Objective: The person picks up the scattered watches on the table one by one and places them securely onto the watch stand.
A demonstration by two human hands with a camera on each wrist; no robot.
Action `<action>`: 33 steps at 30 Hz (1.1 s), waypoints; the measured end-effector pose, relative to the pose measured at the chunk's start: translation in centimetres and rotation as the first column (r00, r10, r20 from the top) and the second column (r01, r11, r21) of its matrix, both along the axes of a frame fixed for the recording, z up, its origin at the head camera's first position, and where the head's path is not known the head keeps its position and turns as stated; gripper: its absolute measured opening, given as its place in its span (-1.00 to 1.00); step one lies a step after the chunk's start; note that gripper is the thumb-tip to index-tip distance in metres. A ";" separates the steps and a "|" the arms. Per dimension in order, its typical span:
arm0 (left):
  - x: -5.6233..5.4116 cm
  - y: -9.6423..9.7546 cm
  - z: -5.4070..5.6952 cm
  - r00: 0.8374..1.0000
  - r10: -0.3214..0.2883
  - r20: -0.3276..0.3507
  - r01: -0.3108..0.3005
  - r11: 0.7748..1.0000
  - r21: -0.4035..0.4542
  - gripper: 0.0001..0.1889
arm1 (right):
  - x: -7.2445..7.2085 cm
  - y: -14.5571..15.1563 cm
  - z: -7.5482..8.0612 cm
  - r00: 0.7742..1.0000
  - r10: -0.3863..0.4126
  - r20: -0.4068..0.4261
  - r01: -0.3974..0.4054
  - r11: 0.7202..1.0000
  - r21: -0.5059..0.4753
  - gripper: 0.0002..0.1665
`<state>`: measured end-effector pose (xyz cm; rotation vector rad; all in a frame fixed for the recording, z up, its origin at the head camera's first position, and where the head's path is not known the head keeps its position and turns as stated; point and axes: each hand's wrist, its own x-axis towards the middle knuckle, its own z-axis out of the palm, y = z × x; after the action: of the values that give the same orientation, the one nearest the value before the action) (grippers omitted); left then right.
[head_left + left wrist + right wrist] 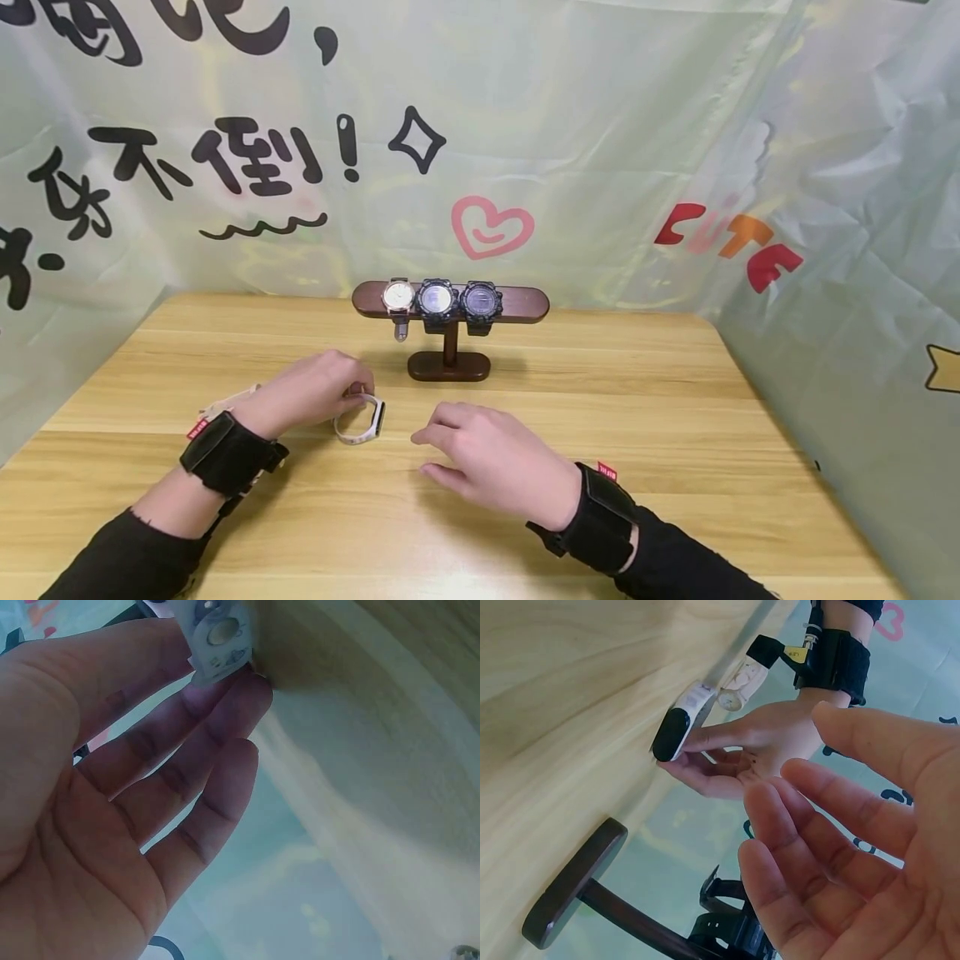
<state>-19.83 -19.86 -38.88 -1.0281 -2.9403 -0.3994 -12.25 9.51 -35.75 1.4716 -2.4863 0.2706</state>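
My left hand [318,390] pinches a white fitness band [363,437] between thumb and fingertips, close over the wooden table. The band forms a closed loop. Its black oval screen [673,735] faces away from the left hand in the right wrist view. Part of its patterned strap [219,636] shows at the fingertips in the left wrist view. To the right of the band, my right hand [491,458] hovers with loosely bent, spread fingers and holds nothing. A light-strapped watch [742,686] lies behind the left wrist, mostly hidden from the head view.
A dark wooden watch stand [450,367] stands at the back middle of the table [637,400]. Its bar carries a brown-strapped watch [398,297] and two black digital watches, one at the middle [437,300]. Printed cloth [600,150] hangs behind and at the sides.
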 end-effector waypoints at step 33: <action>0.0 -0.1 0.1 0.997 -0.070 -0.031 0.072 0.995 0.072 -0.74 | -0.3 0.0 -0.5 0.998 -0.017 0.054 0.016 1.000 0.026 -0.68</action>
<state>-19.81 -20.01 -38.82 -1.1226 -2.8479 -0.4854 -12.54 9.52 -36.28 1.4719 -2.5521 0.2804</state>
